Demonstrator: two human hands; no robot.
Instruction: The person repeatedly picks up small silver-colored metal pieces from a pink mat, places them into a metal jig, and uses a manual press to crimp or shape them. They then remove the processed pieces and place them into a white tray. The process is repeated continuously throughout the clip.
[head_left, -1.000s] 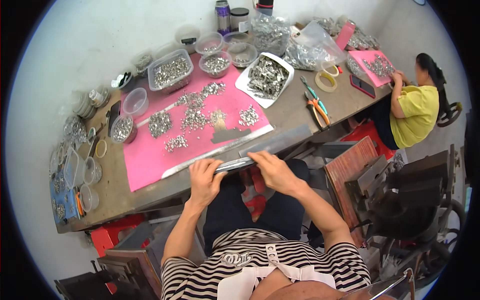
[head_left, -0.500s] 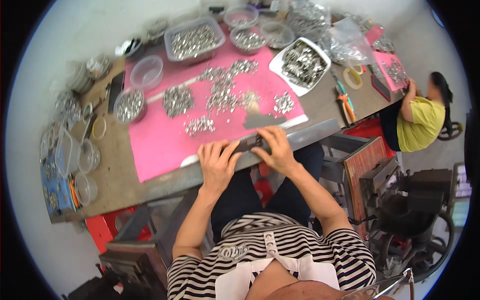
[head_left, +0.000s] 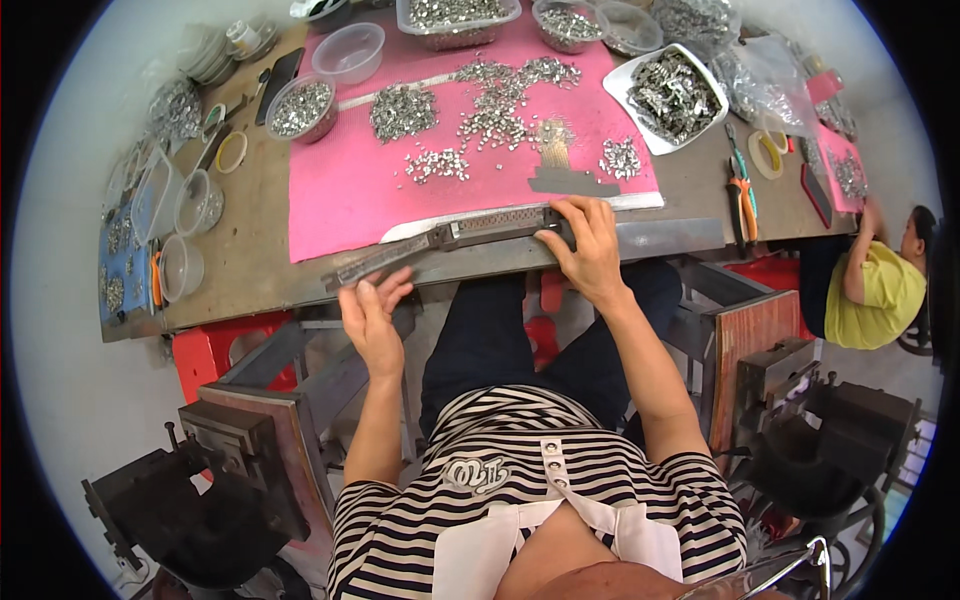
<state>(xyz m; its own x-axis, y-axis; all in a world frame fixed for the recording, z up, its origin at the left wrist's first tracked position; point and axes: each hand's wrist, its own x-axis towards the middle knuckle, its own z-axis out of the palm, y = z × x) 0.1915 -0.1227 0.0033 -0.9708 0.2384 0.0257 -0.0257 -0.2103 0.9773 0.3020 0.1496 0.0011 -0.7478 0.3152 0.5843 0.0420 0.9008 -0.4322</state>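
A long dark metal hinged jig (head_left: pixel 495 226) lies unfolded along the table's front edge. Small parts sit in rows in its right half; its left half (head_left: pixel 385 260) slants down to the left. My right hand (head_left: pixel 590 250) grips the right end between thumb and fingers. Under the left half, my left hand (head_left: pixel 372 322) has its fingers apart, the tips at or touching the lower edge. Beyond the jig, a pink mat (head_left: pixel 340 210) bears loose heaps of small silvery metal pieces (head_left: pixel 403 112). A grey strip (head_left: pixel 572 182) lies on the mat near my right hand.
A white tray (head_left: pixel 640 105) of metal pieces stands at the right, beside orange-handled pliers (head_left: pixel 742 205) and a tape roll (head_left: pixel 766 155). Plastic tubs (head_left: pixel 300 108) line the back and left. Farther right sits a person in a yellow top (head_left: pixel 872 300). Red stools (head_left: pixel 200 355) are below the table.
The jig, earlier folded between both hands, is now spread open. My left hand has moved left and its fingers have loosened; my right hand stays at the right end. The view has shifted.
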